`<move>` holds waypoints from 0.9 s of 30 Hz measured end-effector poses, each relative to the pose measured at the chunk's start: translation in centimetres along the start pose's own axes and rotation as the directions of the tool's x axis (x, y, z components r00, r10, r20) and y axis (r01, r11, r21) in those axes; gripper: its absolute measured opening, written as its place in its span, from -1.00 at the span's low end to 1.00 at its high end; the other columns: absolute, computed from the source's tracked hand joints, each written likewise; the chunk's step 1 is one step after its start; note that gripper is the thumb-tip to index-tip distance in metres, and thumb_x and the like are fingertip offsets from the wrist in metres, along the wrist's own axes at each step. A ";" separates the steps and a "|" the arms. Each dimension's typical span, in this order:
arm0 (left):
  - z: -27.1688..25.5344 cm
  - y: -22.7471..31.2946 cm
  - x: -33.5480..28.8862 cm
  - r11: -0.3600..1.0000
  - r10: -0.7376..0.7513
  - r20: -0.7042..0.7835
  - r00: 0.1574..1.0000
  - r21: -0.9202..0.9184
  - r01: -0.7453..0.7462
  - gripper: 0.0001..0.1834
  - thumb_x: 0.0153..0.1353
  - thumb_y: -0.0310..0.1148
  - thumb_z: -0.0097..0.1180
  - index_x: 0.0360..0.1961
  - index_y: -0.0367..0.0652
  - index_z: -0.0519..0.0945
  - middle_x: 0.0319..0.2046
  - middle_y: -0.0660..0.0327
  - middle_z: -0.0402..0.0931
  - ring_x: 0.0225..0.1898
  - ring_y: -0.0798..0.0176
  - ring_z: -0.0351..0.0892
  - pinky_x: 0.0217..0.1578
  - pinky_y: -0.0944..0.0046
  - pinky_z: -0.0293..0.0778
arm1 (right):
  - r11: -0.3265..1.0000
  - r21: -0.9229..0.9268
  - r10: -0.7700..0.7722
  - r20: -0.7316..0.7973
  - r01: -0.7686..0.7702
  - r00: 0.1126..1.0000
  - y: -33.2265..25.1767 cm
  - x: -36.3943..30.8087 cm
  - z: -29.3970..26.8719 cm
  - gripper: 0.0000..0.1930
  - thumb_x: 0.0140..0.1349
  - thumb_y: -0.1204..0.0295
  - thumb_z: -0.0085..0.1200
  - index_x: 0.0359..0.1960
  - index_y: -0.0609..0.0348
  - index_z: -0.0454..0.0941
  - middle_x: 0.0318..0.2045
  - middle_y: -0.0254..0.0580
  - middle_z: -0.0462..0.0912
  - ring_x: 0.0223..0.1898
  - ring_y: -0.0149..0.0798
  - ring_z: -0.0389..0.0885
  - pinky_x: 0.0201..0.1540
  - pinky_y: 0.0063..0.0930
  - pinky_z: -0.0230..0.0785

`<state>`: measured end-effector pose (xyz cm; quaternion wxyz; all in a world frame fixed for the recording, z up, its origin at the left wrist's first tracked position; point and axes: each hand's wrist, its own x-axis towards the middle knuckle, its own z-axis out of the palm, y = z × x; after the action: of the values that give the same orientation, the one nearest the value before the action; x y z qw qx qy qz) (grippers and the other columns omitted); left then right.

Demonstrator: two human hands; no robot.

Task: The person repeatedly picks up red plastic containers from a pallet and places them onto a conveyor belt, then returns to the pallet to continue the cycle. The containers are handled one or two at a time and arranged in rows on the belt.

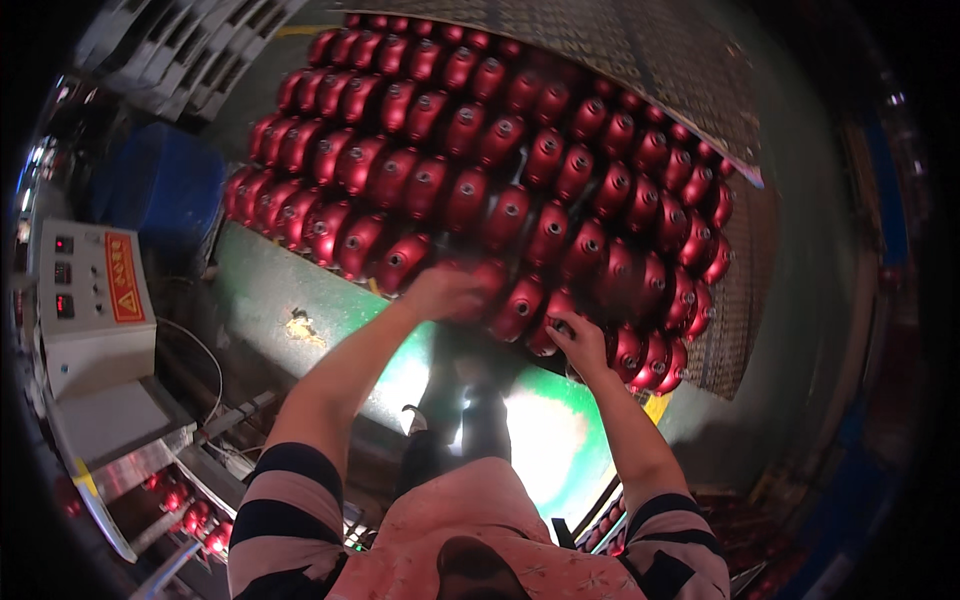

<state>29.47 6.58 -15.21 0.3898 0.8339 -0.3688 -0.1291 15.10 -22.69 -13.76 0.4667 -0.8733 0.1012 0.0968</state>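
Many glossy dark-red rounded metal shells [515,308], each with a small round fitting on its upper side, stand in close rows before me. At the near edge of the rows, my left hand [445,293] rests against a red shell [489,281]; its fingers are smeared by motion and partly hidden. My right hand [582,343] is bent around the near end of another red shell [541,341], thumb and fingers close to its fitting. Undersides of the shells are out of sight.
A control box [92,270] with red displays and an orange warning label stands at left, near a blue barrel [160,185]. Brown patterned sheeting [640,60] lies behind the rows. More red shells [197,517] sit on a rack at lower left. Green floor [290,290] shows below.
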 end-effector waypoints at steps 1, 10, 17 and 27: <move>0.5 0.7 -0.6 0.998 0.052 -0.093 0.994 -0.025 -0.054 -0.60 0.05 -0.18 0.33 -0.03 0.14 0.66 -0.40 0.21 0.63 -0.42 0.08 0.63 -0.40 0.17 0.55 | 0.999 -0.035 0.020 -0.036 -0.021 0.999 0.0 -0.5 -0.4 -0.71 0.05 0.44 0.35 -0.14 0.11 0.66 -0.42 -0.19 0.64 -0.43 -0.32 0.60 -0.30 -0.49 0.46; -0.1 15.4 -16.3 0.806 -0.506 -0.076 0.859 -0.397 0.440 -0.59 0.07 -0.12 0.35 -0.02 0.12 0.68 -0.07 0.23 0.66 0.08 0.12 0.55 0.16 0.23 0.40 | 0.992 -0.032 -0.101 0.346 0.119 0.933 -4.3 -8.1 -6.1 -0.72 0.08 0.42 0.33 -0.12 0.07 0.70 -0.39 -0.32 0.68 -0.41 -0.49 0.53 -0.32 -0.53 0.43; -1.6 29.7 -27.1 0.831 -0.546 -0.553 0.630 -0.263 0.489 -0.75 0.10 -0.19 0.29 -0.18 0.07 0.68 -0.28 0.16 0.57 -0.29 0.12 0.58 -0.27 0.22 0.51 | 0.901 0.063 -0.323 0.758 0.430 0.566 -16.8 -6.8 -2.9 -0.74 0.06 0.44 0.33 -0.16 0.12 0.70 -0.39 -0.28 0.67 -0.41 -0.47 0.54 -0.30 -0.55 0.42; 5.9 44.5 -37.5 0.784 -0.531 -0.836 -0.134 -0.545 0.297 -0.72 0.15 -0.35 0.29 -0.09 -0.12 0.67 -0.26 0.22 0.66 -0.27 0.34 0.60 -0.14 0.28 0.51 | 0.420 0.444 -0.523 0.831 0.792 -0.188 -35.4 -12.6 11.3 -0.77 0.00 0.66 0.27 -0.26 0.22 0.69 -0.49 -0.54 0.50 -0.54 -0.70 0.30 -0.52 -0.73 0.11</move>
<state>-22.41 11.25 11.36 0.5366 0.7160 0.3013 0.3297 11.61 7.07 11.57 0.2960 -0.6007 -0.6702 0.3199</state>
